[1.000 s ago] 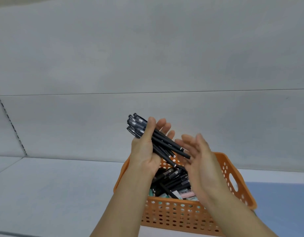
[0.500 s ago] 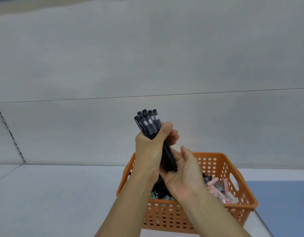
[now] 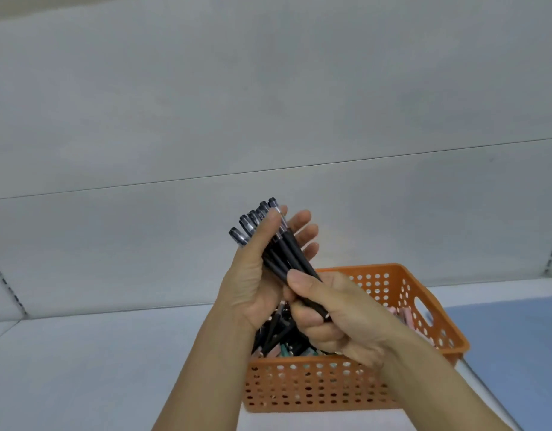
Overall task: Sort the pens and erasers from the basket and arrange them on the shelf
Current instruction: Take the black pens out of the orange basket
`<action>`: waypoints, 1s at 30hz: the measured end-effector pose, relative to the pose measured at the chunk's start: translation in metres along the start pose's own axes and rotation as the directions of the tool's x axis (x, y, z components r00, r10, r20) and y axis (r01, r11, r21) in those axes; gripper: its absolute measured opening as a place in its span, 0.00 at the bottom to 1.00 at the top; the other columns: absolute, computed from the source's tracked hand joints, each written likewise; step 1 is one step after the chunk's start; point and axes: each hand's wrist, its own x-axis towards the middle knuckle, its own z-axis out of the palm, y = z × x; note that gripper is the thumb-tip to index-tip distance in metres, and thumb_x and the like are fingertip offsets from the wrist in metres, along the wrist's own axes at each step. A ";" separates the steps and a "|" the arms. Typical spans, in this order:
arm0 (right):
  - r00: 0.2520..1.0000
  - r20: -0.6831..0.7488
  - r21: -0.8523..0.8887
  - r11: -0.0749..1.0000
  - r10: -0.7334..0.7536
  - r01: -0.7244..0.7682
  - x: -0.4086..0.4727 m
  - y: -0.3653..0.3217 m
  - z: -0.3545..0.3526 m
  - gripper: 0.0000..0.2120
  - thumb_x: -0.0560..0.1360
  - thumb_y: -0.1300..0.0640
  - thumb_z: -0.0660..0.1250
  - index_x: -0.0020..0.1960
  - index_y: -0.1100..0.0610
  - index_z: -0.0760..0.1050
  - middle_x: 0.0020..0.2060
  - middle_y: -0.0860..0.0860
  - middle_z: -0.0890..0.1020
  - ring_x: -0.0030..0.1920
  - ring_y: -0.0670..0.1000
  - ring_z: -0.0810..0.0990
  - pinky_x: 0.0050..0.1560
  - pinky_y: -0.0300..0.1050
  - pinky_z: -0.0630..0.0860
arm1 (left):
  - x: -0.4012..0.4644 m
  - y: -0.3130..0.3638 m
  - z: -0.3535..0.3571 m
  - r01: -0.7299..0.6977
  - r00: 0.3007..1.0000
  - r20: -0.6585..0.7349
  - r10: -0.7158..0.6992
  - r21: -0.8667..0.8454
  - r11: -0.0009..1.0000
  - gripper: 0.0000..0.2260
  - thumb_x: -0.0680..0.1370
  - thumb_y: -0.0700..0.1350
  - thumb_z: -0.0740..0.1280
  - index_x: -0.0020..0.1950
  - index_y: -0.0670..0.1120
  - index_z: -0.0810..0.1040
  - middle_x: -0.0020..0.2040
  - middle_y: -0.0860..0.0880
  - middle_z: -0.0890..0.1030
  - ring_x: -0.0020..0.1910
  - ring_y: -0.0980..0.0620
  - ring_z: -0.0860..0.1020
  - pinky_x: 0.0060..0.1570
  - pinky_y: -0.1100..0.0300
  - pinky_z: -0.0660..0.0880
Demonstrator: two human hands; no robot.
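Both hands are up over the orange basket (image 3: pixel 318 390) and the bundle of black pens (image 3: pixel 280 253) is caught between them. The left hand (image 3: pixel 259 275) wraps the upper half, thumb laid across the front and fingers showing behind at 2 o'clock, while the right hand (image 3: pixel 336 312) pinches the lower ends, thumb on top and fingers curled beneath. So both hands are closed on the pens, neither is free. The bundle's long axis runs from about 11 o'clock, where the capped ends fan out above the left thumb, down to 5 o'clock, where the ends disappear into the right palm. How many pens there are cannot be counted with certainty; at least 5 caps show. The caps sit uneven, so this looks like squaring-up before placing. Below, at 6 o'clock from the grip, the basket holds more dark pens (image 3: pixel 277 334) and pale erasers (image 3: pixel 402 315) near its right wall. The grey shelf (image 3: pixel 97 353) lies open at 8 o'clock, on the left hand's side, so that hand seems better placed to carry the bundle over; a loose grip could let pens slip back into the basket.
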 end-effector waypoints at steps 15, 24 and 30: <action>0.758 -0.335 -0.898 0.434 -0.560 -0.076 -0.068 -0.010 -0.053 0.11 0.71 0.53 0.67 0.35 0.45 0.67 0.29 0.45 0.73 0.30 0.43 0.74 0.27 0.35 0.68 | 0.010 -0.071 0.083 -0.137 0.985 -0.099 0.143 0.058 0.989 0.16 0.71 0.41 0.74 0.55 0.42 0.74 0.36 0.47 0.79 0.32 0.50 0.78 0.41 0.54 0.80; 0.800 -0.372 -0.892 0.421 -0.470 -0.167 -0.189 -0.045 -0.163 0.09 0.73 0.49 0.65 0.44 0.46 0.64 0.32 0.44 0.71 0.31 0.46 0.70 0.30 0.42 0.66 | 0.049 -0.183 0.193 -0.080 0.993 -0.092 0.078 -0.029 0.996 0.06 0.70 0.43 0.72 0.43 0.46 0.76 0.28 0.51 0.71 0.24 0.54 0.71 0.29 0.60 0.74; 0.765 -0.362 -0.923 0.090 -0.532 -0.374 -0.267 -0.039 -0.242 0.13 0.81 0.46 0.55 0.62 0.49 0.59 0.34 0.44 0.69 0.32 0.51 0.71 0.29 0.46 0.62 | 0.062 -0.283 0.246 0.111 0.994 -0.038 -0.106 0.200 0.973 0.21 0.71 0.54 0.73 0.61 0.46 0.76 0.40 0.49 0.83 0.40 0.51 0.83 0.47 0.55 0.80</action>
